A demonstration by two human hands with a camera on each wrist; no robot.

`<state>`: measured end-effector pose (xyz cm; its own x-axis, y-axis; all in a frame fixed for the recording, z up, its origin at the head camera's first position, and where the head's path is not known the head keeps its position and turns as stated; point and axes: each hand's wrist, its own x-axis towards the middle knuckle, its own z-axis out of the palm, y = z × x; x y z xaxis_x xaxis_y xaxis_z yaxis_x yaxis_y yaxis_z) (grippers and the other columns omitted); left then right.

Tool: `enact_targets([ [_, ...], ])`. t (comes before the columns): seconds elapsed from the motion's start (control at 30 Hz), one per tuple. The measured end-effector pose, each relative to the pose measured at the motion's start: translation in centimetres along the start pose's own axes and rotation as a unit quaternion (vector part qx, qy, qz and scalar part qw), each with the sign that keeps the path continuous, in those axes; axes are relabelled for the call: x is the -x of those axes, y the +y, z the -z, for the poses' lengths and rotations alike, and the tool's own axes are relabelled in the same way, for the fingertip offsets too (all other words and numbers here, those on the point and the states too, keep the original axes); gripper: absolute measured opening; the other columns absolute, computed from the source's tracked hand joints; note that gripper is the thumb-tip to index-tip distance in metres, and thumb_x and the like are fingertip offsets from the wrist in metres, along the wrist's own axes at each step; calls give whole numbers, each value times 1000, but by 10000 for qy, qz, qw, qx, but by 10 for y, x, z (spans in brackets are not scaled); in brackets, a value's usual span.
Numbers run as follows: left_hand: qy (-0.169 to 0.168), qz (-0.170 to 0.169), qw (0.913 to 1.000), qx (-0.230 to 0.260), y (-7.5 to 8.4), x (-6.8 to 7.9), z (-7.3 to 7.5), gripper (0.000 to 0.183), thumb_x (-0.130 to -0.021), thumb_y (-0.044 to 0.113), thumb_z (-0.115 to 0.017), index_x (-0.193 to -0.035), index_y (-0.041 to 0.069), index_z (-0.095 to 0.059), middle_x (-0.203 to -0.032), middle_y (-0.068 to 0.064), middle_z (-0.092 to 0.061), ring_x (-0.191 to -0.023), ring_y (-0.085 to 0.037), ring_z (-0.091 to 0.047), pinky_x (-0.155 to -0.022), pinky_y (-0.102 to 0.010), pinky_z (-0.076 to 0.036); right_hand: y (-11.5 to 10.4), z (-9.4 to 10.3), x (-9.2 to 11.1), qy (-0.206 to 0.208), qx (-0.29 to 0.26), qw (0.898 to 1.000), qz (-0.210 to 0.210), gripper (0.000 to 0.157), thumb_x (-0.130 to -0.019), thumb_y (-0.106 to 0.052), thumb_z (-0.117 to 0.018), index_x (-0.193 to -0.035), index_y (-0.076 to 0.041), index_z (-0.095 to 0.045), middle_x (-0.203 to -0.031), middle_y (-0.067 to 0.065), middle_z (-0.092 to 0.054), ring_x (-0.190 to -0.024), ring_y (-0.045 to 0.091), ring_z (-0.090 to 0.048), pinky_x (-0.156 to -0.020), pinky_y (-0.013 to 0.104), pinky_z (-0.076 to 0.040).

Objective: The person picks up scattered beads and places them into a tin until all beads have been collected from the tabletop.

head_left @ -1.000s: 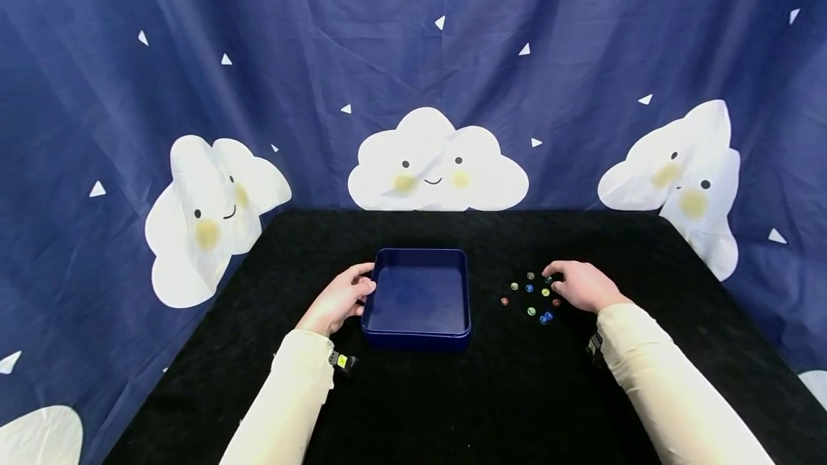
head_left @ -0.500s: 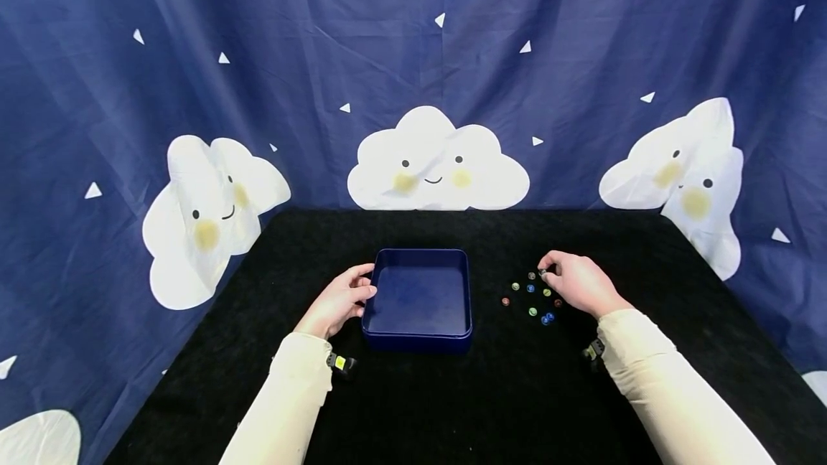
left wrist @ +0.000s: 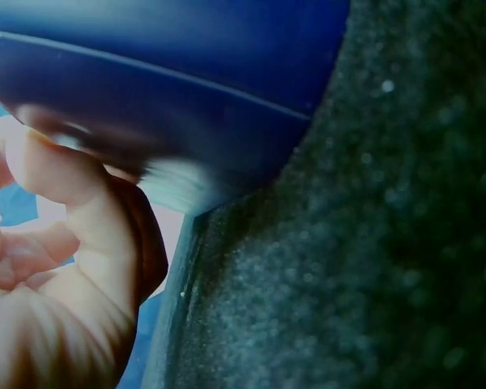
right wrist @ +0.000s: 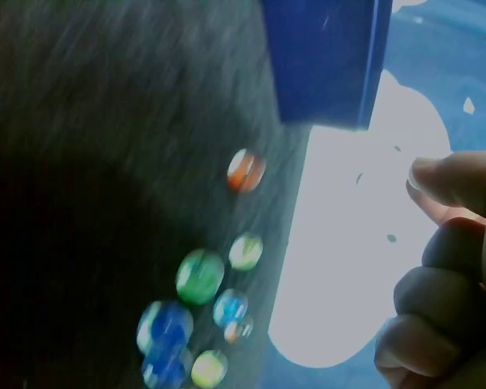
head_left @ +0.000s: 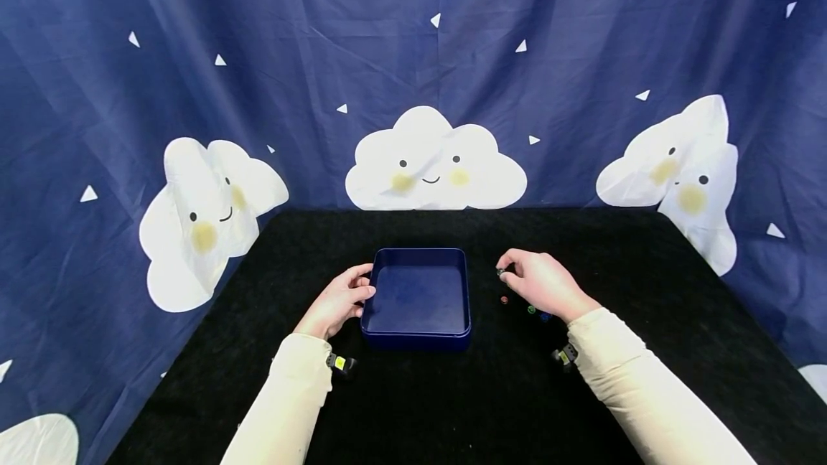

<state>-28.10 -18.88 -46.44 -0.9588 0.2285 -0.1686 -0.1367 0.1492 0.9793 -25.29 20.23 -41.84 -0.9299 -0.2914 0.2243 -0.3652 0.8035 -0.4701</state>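
Note:
A dark blue square box (head_left: pixel 416 341) stands on the black cloth in the middle of the head view. My left hand (head_left: pixel 334 301) rests against its left wall, thumb and fingertips touching the side. Right of the box, my right hand (head_left: pixel 545 285) pinches a small dark glass marble (head_left: pixel 500 272) between thumb and index finger, above the cloth. Beneath that hand lie several loose marbles, among them an orange one (right wrist: pixel 246 170), a green one (right wrist: pixel 200 276) and a blue one (right wrist: pixel 164 326). The hand hides some of them in the head view.
Black cloth (head_left: pixel 413 407) covers the table. A blue curtain (head_left: pixel 413 34) with white clouds hangs behind its far edge and along both sides. Each wrist wears a small camera, such as the left one (head_left: pixel 341 362).
My right hand has picked up the dark marble from the right-hand group and moved left with it, closer to the box. The left hand stays at the box's wall.

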Motion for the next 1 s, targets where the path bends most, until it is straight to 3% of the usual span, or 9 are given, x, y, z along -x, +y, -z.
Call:
enact_targets([
  [0.2, 9, 20, 10000, -9, 1, 2, -1, 61, -94, 2, -64, -152, 7, -42, -110, -9, -48, -78, -21, -51, -54, -23, -45, -22, -6, -4, -49, -157, 9995, 253, 15, -94, -18, -69, -109, -17, -67, -58, -11, -56, -49, 5, -55, -59, 33, -45],
  [0.43, 10, -20, 10000, 7, 0, 1, 0, 61, -96, 3, -62, -152, 5, -40, -108, -7, -48, -77, -20, -52, -53, -23, -45, -40, -15, -10, 198, 43, 9984, 529, 15, -91, -21, -72, -105, -21, -68, -61, -11, -46, -51, 9, -43, -57, 31, -42],
  [0.57, 10, -19, 10000, 32, -2, 0, -1, 61, -95, 3, -62, -152, 5, -41, -107, -7, -48, -76, -19, -52, -53, -23, -45, -49, -21, -14, 101, 38, 9983, 567, 16, -91, -23, -72, -106, -22, -68, -62, -11, -46, -51, 9, -43, -50, 31, -41],
  [0.77, -2, -21, 10000, 48, -4, -1, -1, 61, -94, 2, -63, -151, 7, -43, -108, -8, -48, -73, -17, -52, -52, -23, -44, -56, -24, -17, -112, 23, 9983, 577, 18, -92, -27, -71, -110, -22, -69, -64, -10, -47, -52, 8, -45, -51, 29, -41],
  [1.0, 75, -85, 9999, -21, -7, -1, 1, 61, -93, 2, -63, -150, 6, -44, -107, -8, -48, -73, -18, -51, -52, -23, -44, -51, -22, -14, -50, 25, 9991, 425, 17, -91, -25, -72, -108, -22, -69, -65, -10, -48, -54, 9, -46, -52, 31, -42],
])
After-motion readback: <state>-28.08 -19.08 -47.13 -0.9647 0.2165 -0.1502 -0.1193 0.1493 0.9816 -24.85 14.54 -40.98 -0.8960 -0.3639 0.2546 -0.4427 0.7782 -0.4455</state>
